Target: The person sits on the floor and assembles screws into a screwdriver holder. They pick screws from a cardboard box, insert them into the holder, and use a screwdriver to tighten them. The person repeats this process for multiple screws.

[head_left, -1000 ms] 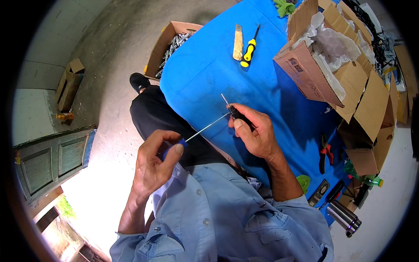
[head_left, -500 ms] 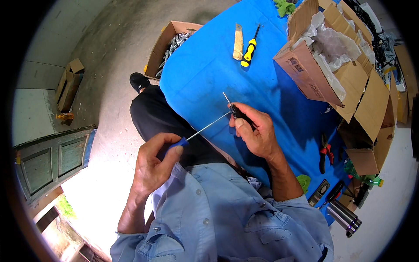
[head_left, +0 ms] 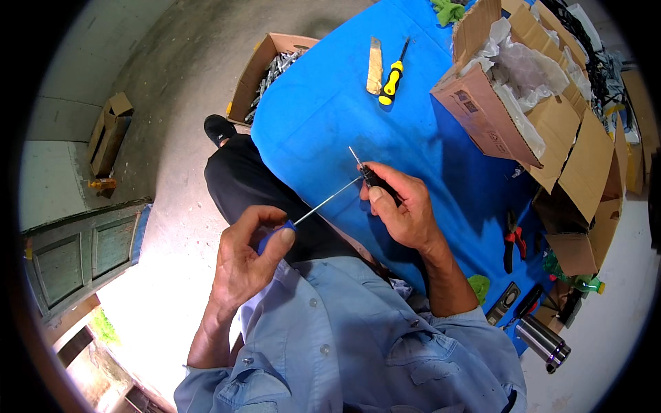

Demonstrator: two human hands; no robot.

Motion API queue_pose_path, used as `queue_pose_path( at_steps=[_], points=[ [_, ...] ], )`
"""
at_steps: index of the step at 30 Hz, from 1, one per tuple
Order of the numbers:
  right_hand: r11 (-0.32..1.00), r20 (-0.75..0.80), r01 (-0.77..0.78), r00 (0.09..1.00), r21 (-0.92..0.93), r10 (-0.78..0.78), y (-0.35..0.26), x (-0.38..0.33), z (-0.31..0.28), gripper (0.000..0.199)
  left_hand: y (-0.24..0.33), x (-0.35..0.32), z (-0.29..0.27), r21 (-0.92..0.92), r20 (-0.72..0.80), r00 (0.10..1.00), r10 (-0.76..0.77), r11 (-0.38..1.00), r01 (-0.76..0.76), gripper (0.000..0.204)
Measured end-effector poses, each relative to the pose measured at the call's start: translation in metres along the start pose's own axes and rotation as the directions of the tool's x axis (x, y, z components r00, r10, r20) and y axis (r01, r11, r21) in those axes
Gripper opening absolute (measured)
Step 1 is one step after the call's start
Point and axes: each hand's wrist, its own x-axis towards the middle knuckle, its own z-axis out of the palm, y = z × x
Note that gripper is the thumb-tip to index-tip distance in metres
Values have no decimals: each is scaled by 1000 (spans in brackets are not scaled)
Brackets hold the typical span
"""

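Observation:
My left hand (head_left: 244, 260) is closed around the blue handle of a screwdriver (head_left: 326, 202), its thin metal shaft slanting up to the right. The screwdriver's tip meets the side of a small black part with a thin metal rod (head_left: 370, 177). That part sits pinched between thumb and fingers of my right hand (head_left: 407, 210), which hides much of it. Its rod points up and away from me. Both hands are held over my lap and the near edge of the blue-covered table (head_left: 310, 103).
Beyond my hands lie a yellow-and-black screwdriver (head_left: 391, 84) and a tan strip (head_left: 374, 67). An opened cardboard box with plastic wrapping (head_left: 482, 117) stands right. Red-and-black pliers (head_left: 513, 242) and a steel flask (head_left: 542, 342) are nearer. A box of metal parts (head_left: 241, 96) stands far left.
My left fingers and thumb have shifted slightly on the blue handle. The black part and my right hand have moved a little to the left; the tip still meets the part.

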Motion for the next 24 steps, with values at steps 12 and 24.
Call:
queue_pose_path(
  at_steps=[12, 24],
  points=[
    [1000, -26, -2, 1000, 12, 2, 0, 0, 1, 34, -6, 0, -5, -31, 67, 998, -15, 999, 17, 25],
    [997, -25, -43, 999, 57, 45, 0, 0, -1, 35, -17, 3, -3, -102, 96, 995, -37, 994, 47, 38]
  ],
)
